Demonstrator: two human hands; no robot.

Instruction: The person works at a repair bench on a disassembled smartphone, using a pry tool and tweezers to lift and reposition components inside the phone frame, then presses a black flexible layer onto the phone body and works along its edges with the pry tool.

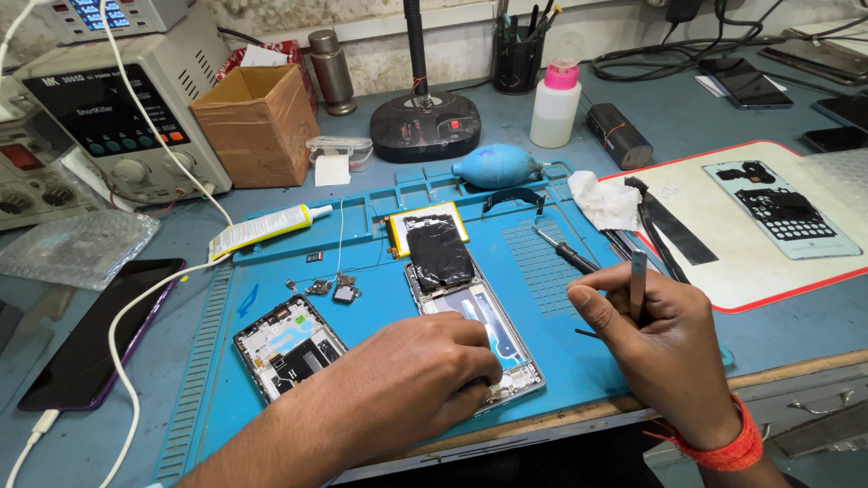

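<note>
Pressing on the opened phone frame's (475, 325) near end, left hand (416, 370) is lying closed; frame running far-left; right hand (665, 339) is pinching tweezers (637, 285) just right.

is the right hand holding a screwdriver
No, the right hand holds metal tweezers, while the screwdriver lies untouched on the blue mat.

We look down from head height, close over the blue repair mat (380, 262), facing the back wall; our single view reaches the lamp base (425, 126) beyond the mat.
</note>
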